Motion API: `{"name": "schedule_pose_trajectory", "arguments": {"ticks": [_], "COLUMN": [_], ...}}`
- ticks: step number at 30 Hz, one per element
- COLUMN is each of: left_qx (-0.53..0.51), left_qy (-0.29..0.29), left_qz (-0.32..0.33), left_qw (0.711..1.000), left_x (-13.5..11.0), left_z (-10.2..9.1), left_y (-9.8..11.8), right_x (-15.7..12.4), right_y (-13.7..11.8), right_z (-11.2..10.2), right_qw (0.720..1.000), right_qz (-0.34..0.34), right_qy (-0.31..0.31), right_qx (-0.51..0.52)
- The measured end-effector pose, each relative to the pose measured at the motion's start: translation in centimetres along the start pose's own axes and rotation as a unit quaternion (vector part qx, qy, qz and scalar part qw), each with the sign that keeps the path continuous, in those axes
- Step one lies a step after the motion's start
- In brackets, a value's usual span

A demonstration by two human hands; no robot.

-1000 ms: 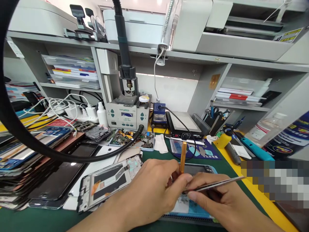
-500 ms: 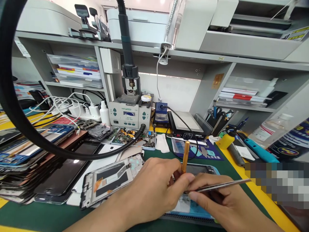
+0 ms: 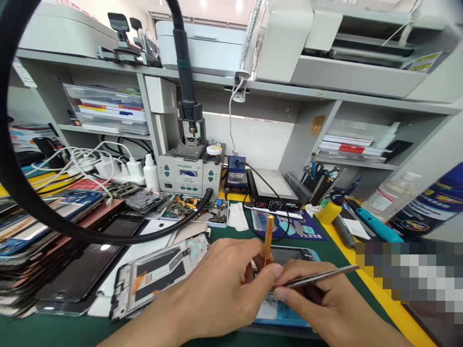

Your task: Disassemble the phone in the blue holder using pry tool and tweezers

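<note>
My left hand (image 3: 224, 289) is closed around a slim orange-handled tool (image 3: 268, 236) that stands nearly upright over an opened phone in a blue frame (image 3: 289, 255) on the green mat. My right hand (image 3: 325, 308) pinches metal tweezers (image 3: 318, 277) whose long end points to the right; their tips are hidden between my fingers over the phone. The two hands touch each other above the phone. What the tool tips touch is hidden.
A bare phone mid-frame (image 3: 155, 277) lies left of my hands, beside stacked screens (image 3: 54, 246). Behind are a hot-air station (image 3: 190, 171), a parts tray (image 3: 195, 209), a heating plate (image 3: 275, 188), a yellow bottle (image 3: 327, 209) and a black hose (image 3: 21, 188) arcing at left.
The view shifted slightly; both hands stay over the phone with the same grips on the orange tool and the tweezers.
</note>
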State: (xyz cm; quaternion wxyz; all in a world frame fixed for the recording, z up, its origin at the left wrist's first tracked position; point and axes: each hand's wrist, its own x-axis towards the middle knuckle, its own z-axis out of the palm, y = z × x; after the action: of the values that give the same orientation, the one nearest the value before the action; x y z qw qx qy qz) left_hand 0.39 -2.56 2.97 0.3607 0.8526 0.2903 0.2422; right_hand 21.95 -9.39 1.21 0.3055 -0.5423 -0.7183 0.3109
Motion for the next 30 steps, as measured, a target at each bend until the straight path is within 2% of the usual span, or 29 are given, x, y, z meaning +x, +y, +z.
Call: {"name": "schedule_pose_trajectory", "arguments": {"ticks": [9,14,19,23,27,30], "left_qx": [-0.009,0.034,0.051,0.046,0.037,0.009], "left_qy": [-0.018,-0.004,-0.023,-0.027,0.005,0.005], "left_qz": [-0.061,-0.038,-0.008,0.006,0.013,0.010], "left_qw": [0.998,0.999,0.998,0.999,0.999,1.000], "left_x": [0.1,0.0,0.5,0.6,0.5,0.5], "left_z": [0.7,1.2,1.6,1.9,2.2,2.2], "left_y": [-0.5,-1.4,-2.6,-3.3,-4.2,-4.6], "right_x": [-0.1,0.1,0.3,0.3,0.3,0.4], "right_y": [-0.1,-0.2,-0.3,-0.5,-0.5,-0.5], "right_z": [0.5,0.3,0.1,0.1,0.1,0.0], "right_qw": [0.998,0.999,0.998,0.998,0.997,0.997], "right_qz": [0.015,0.011,0.019,0.026,0.026,0.023], "right_qy": [0.018,0.020,0.018,0.013,0.008,0.008], "right_qx": [0.051,0.047,0.054,0.060,0.068,0.070]}}
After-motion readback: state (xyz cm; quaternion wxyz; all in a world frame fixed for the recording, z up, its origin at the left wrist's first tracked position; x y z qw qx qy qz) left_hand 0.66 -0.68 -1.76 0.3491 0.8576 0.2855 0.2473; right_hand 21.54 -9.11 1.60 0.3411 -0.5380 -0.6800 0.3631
